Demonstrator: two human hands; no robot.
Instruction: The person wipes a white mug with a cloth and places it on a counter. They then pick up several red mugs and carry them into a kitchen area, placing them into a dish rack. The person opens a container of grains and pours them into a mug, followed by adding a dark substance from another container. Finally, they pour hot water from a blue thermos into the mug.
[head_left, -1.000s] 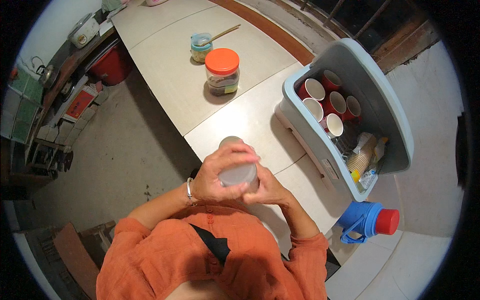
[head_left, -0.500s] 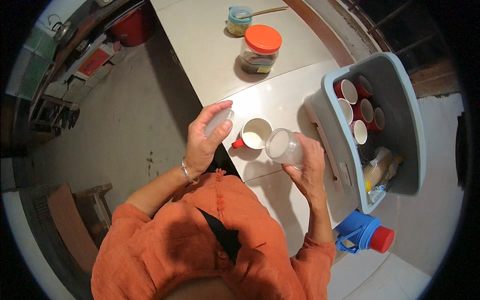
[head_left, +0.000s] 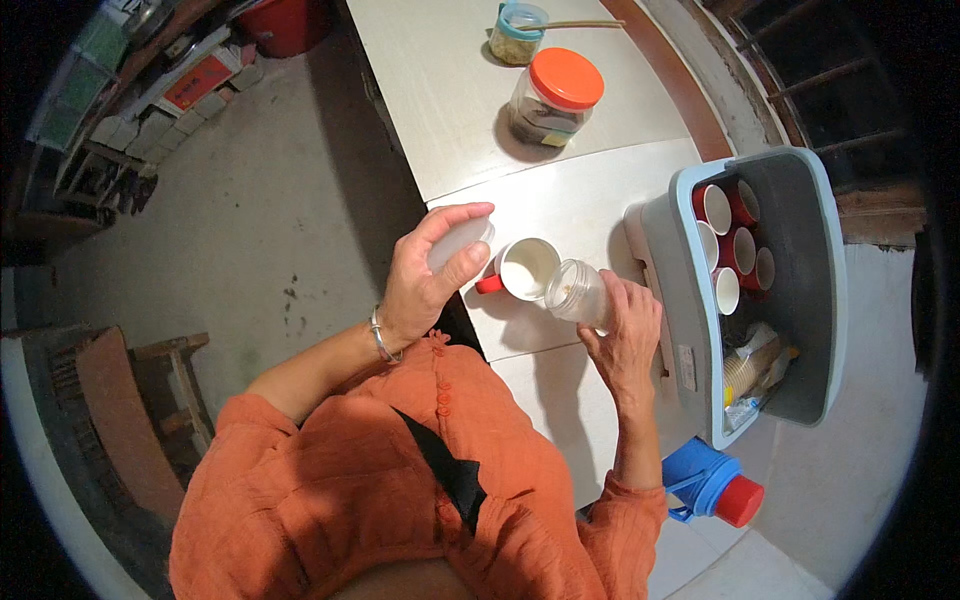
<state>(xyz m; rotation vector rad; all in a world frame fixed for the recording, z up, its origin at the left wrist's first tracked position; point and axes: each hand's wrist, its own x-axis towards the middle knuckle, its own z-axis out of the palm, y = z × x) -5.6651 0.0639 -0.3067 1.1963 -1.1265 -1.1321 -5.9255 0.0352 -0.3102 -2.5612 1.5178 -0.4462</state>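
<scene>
- Head view: my right hand is wrapped around a small clear jar, tipped on its side with the open mouth toward the cup, just right of it and above the white counter.
- Jar likely light, stiff and smooth, probably plastic; a bit slippery. Best held around the body, as now, fingers well back from the mouth.
- Looks see-through, with a little pale brownish stuff showing inside near the mouth; cannot tell what it is.
- My left hand is closed on a pale, translucent lid, pinched between thumb and fingers, held up to the left of the cup. A metal bangle sits on that wrist.
- The cup is white inside with a red handle, standing upright on the counter between my hands, milky-pale within.
- Far side of the counter: a clear jar with an orange lid, and beyond it a smaller jar with a blue rim with a stick or spoon handle in it.
- Right: a grey-blue bin holding red cups with white insides and some packets.
- Near right, on the floor: a blue flask with a red cap.
</scene>
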